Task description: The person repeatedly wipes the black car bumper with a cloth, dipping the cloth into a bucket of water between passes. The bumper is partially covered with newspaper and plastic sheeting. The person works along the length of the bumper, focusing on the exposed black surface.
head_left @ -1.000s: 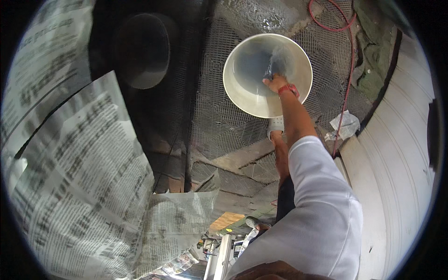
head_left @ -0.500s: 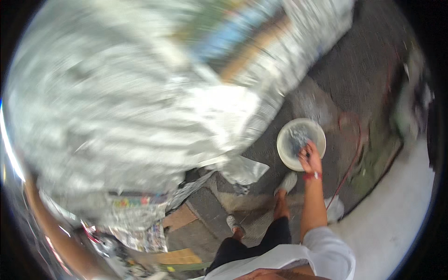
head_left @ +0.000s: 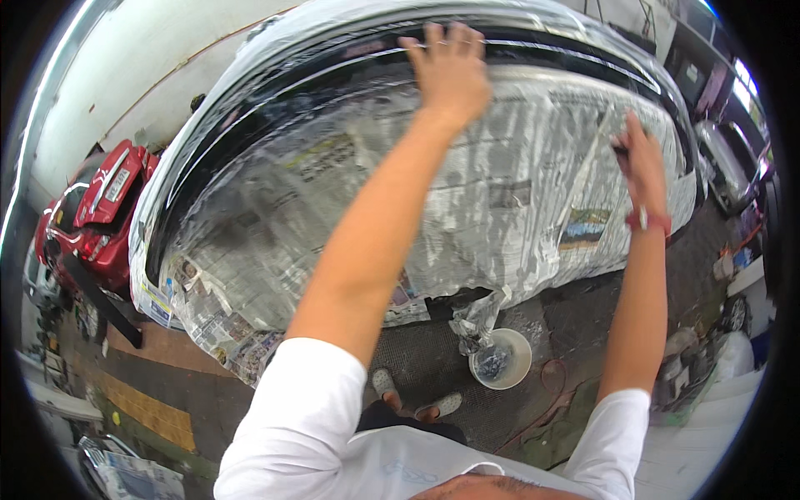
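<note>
Left hand (head_left: 452,79) is at the glossy black strip (head_left: 333,77), the curved far band of what looks like a vehicle body. Fingers spread wide, nothing gripped; spread seems to suit feeling or bracing across the curve. Can't tell how hard they press, if at all.

Right hand (head_left: 643,167) is over the newspaper (head_left: 483,167), toward the body's right edge. 1 finger reaches forward, the rest curl; small dark patch at the fingertips, too blurred to say if it's a held item. Red wristband (head_left: 648,222) on that wrist.

Newspaper covers the body's near side and stops along the strip, so it probably shields everything but the black. Loose crumpled sheet (head_left: 477,323) hangs off the near edge.

White bucket (head_left: 518,358) with water sits on the floor just past that near edge, likely for easy dipping. Red hose (head_left: 552,375) curls right of it.
</note>
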The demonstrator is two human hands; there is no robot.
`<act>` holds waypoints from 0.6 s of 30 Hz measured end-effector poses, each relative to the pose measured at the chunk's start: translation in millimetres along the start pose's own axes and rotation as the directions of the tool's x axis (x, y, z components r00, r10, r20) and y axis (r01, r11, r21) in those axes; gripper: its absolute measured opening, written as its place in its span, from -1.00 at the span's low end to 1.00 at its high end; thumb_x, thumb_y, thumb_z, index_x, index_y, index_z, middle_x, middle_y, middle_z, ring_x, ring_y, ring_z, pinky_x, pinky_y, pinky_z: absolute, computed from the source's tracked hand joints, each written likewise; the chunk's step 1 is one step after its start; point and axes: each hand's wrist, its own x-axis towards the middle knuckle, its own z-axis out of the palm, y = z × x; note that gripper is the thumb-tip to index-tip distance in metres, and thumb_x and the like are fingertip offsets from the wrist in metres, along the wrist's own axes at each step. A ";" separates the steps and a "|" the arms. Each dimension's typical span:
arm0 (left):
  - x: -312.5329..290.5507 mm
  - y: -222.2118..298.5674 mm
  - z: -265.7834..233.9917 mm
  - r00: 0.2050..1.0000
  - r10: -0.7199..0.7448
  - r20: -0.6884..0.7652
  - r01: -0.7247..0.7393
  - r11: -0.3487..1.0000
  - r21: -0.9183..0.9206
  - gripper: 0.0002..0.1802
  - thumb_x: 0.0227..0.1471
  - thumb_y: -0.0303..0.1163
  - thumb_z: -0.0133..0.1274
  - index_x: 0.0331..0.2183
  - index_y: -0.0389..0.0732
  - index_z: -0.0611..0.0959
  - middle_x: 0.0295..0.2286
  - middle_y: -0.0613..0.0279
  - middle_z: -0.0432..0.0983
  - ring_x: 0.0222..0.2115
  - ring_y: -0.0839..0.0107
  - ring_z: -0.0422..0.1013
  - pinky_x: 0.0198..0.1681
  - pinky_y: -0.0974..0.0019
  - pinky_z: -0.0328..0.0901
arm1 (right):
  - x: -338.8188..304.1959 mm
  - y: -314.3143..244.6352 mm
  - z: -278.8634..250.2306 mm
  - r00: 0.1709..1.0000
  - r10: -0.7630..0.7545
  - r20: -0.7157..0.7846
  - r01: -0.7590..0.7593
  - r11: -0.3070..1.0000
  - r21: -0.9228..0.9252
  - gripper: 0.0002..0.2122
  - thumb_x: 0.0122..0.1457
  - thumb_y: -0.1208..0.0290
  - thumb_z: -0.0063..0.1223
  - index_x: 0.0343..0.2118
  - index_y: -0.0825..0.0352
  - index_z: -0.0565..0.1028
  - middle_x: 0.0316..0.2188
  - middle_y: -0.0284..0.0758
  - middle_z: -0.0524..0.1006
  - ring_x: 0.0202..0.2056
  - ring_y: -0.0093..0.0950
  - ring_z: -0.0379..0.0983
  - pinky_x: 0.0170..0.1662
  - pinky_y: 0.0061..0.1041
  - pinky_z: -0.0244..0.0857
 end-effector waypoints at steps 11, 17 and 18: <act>-75.4 -214.3 -113.6 0.978 0.129 0.164 -0.110 0.987 -0.116 -0.37 0.46 -0.05 -0.05 0.46 0.12 0.40 0.44 0.00 0.27 0.49 0.03 0.12 0.55 -0.13 -0.05 | -106.0 -212.0 374.2 0.547 -0.123 0.828 0.687 0.632 -0.360 -0.64 0.40 0.26 0.04 0.06 0.42 0.66 -0.26 -0.19 0.68 -0.25 -0.37 0.63 -0.19 -0.30 0.64; -198.4 -411.3 -196.9 0.944 -0.151 0.293 0.167 0.986 -0.030 -0.30 0.48 0.10 -0.11 0.50 0.10 0.32 0.46 -0.03 0.23 0.49 0.00 0.13 0.50 -0.24 0.01 | -102.2 -185.8 354.5 0.821 -0.285 0.496 0.414 0.894 -0.173 -0.56 0.35 0.46 -0.16 0.22 0.36 0.59 0.11 -0.06 0.61 0.05 -0.23 0.65 -0.17 -0.32 0.69; -222.9 -433.9 -216.4 0.904 -0.235 0.357 0.266 0.963 -0.040 -0.29 0.48 0.10 -0.11 0.50 0.10 0.31 0.46 -0.05 0.23 0.49 -0.04 0.11 0.52 -0.26 -0.03 | -92.9 -173.2 340.2 0.869 -0.261 0.421 0.390 0.884 -0.258 -0.56 0.34 0.47 -0.16 0.22 0.35 0.58 0.12 -0.04 0.62 0.13 -0.18 0.62 -0.10 -0.26 0.68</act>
